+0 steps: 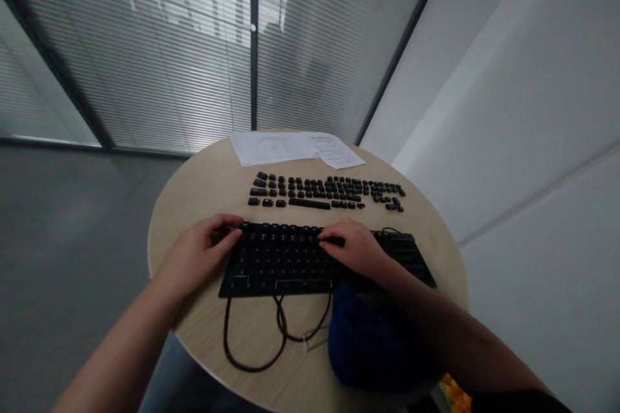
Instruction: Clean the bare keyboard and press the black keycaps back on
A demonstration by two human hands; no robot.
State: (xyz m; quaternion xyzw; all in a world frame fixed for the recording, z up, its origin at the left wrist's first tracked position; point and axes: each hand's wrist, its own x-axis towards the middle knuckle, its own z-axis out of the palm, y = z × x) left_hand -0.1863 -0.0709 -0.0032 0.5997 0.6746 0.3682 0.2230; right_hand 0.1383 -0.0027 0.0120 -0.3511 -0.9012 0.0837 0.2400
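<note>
Keyboard [285,264] stretches left to right beneath your nearly pinched right hand [356,246], whose hold you can't make out, while your left hand [201,250], thumb and finger slightly parted, meets its left end.

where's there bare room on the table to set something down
Most room: the left of the table, between papers, loose keys and left hand. A thin strip runs right of the keyboard. Crowded: the middle, where the right hand is, and the near side, with cable and blue bundle.
</note>
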